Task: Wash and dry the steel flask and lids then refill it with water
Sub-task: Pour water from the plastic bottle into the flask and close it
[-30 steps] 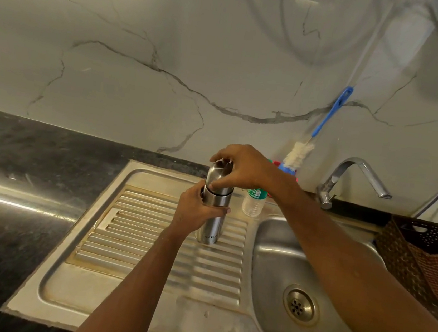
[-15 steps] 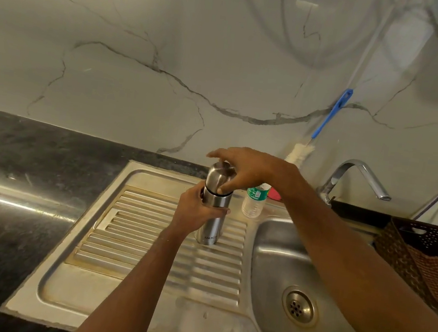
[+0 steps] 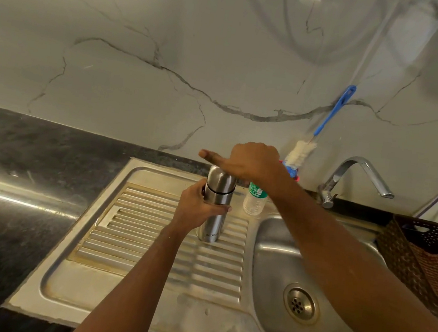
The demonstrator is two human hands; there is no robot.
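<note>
1. Two hands were on the steel flask (image 3: pixel 216 220), which stood upright on the sink's ribbed drainboard (image 3: pixel 149 229).
2. My left hand (image 3: pixel 197 208) gripped its body just below the lid (image 3: pixel 220 181).
3. My right hand (image 3: pixel 251 161) lay over the lid, thumb straight out. Its fingers were hidden behind the lid, so I could not tell whether it gripped.
4. A small plastic bottle (image 3: pixel 255 200) stood just beneath my right wrist.

Head-worn camera looks down, close over the sink (image 3: pixel 60 284).
</note>
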